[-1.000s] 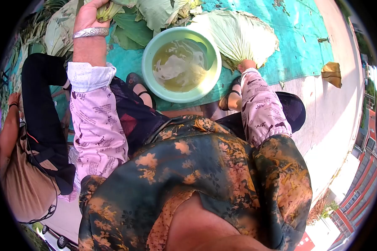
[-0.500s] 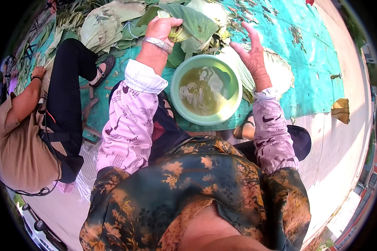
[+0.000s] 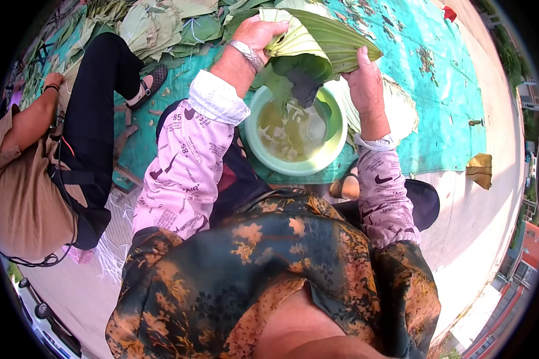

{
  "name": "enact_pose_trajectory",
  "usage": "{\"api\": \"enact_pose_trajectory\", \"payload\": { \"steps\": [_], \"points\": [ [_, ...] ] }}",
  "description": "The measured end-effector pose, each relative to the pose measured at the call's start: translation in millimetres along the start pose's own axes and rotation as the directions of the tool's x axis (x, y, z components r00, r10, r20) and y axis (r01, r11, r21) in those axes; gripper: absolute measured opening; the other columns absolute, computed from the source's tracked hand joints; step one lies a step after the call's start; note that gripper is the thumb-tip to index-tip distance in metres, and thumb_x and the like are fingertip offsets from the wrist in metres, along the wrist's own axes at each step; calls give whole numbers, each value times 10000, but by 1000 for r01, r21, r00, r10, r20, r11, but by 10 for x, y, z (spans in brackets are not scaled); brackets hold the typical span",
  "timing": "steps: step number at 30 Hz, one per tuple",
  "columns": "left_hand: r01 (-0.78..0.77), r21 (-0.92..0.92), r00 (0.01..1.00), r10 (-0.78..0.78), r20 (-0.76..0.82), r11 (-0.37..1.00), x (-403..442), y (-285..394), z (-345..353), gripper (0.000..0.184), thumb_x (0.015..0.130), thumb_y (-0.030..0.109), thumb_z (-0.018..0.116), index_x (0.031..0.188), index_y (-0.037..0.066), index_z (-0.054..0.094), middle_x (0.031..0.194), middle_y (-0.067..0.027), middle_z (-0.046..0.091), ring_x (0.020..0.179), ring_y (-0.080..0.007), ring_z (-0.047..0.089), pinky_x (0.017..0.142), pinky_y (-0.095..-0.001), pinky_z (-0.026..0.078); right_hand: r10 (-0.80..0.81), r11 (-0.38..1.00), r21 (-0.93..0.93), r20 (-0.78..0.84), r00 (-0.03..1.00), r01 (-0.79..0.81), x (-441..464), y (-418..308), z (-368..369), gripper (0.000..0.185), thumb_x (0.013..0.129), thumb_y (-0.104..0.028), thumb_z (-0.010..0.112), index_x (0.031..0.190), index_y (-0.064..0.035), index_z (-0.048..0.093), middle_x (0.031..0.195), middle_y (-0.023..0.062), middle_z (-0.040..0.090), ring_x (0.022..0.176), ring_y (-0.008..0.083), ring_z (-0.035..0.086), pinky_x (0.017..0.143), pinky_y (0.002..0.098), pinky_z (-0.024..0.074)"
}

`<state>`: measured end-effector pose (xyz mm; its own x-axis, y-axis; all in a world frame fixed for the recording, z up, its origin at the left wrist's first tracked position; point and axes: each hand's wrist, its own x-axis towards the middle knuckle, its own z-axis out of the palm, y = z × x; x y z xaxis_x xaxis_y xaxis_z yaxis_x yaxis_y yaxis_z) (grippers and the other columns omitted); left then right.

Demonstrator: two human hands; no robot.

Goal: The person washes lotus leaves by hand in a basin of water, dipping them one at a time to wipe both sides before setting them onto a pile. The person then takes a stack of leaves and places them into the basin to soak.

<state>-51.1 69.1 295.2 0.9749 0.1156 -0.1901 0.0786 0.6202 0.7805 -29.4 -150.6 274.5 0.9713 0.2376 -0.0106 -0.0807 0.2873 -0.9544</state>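
Observation:
A large green lotus leaf point(image 3: 335, 45) is stretched between my hands, its ribs showing and one dark part hanging over the basin. My left hand point(image 3: 259, 36) grips its left part between thumb and fingers. At the right, my right hand point(image 3: 365, 78) pinches the pointed edge with the thumb on top. Below the leaf stands a pale green basin point(image 3: 254, 146) with murky yellowish water point(image 3: 290, 140). The hanging part covers some of the basin's far rim; I cannot tell whether it touches the water.
Stacks of leaves point(image 3: 150, 30) lie along the far left of a turquoise sheet point(image 3: 443, 102). More pale leaves point(image 3: 401, 107) lie right of the basin. A person in dark trousers point(image 3: 93, 113) sits close on my left. A brown scrap point(image 3: 480, 170) lies at the sheet's right edge.
My right hand has gone from spread and free to pinching the leaf's edge. The leaf has been drawn out to the right, and my left hand has shifted slightly right with it.

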Motion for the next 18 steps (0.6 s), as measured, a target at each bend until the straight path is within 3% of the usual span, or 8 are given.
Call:
{"api": "enact_pose_trajectory", "payload": {
  "steps": [2,3,4,7,10,15,17,18],
  "points": [
    [-37,-49,998,34,-57,998,39,84,-60,248,775,-27,553,1023,-20,533,957,-127,598,854,-235,600,767,-359,502,-19,994,104,-65,998,26,34,-6,-79,395,891,-298,449,1124,20,420,1110,124,511,1003,219,516,852,371,436],
    [-53,-68,996,48,-71,996,116,128,-152,270,760,-40,556,1028,-11,535,957,-118,600,854,-229,598,766,-350,498,-56,996,68,-92,994,62,46,-19,-116,389,891,-295,450,1120,19,425,1113,123,508,1007,219,513,854,373,433],
    [-42,-191,985,73,159,981,263,85,-353,191,798,17,446,933,-78,541,897,-182,603,824,-299,602,758,-398,500,-91,995,31,-117,989,95,56,-42,-155,383,891,-291,452,1116,18,429,1116,122,504,1010,219,510,856,375,430],
    [-74,-218,993,91,71,973,291,261,-509,201,809,31,438,938,-83,542,896,-186,603,827,-296,601,761,-391,495,-159,981,-145,-209,965,130,19,-119,-177,345,887,-273,468,1095,1,486,1048,83,545,931,160,522,821,316,425],
    [36,-267,996,-12,93,963,379,408,-705,256,837,76,407,999,-95,507,944,-195,591,872,-301,589,792,-398,480,-397,839,-428,-60,916,335,80,-7,-243,301,883,-244,491,1067,-12,545,906,9,589,828,86,502,725,236,410],
    [0,-235,995,22,94,972,356,455,-713,244,855,84,398,972,-86,529,935,-190,596,870,-276,591,800,-369,478,-194,537,-749,339,921,389,-116,609,-85,316,852,-210,502,1117,-39,506,1027,154,571,970,268,542,825,319,418],
    [-1,-250,997,20,74,968,331,451,-671,237,855,78,402,970,-83,531,934,-187,596,872,-273,590,801,-367,477,-124,382,-722,579,806,577,-243,1107,-141,360,826,-184,503,1159,-52,470,1118,164,519,1049,320,485,884,366,387],
    [0,-261,996,22,81,965,334,447,-659,233,854,75,405,971,-82,531,933,-186,596,873,-273,589,801,-367,477,-4,332,-752,602,798,569,-349,1364,-225,391,815,-175,504,1185,-62,444,1157,153,494,1083,307,462,904,381,368]
  ]
}}
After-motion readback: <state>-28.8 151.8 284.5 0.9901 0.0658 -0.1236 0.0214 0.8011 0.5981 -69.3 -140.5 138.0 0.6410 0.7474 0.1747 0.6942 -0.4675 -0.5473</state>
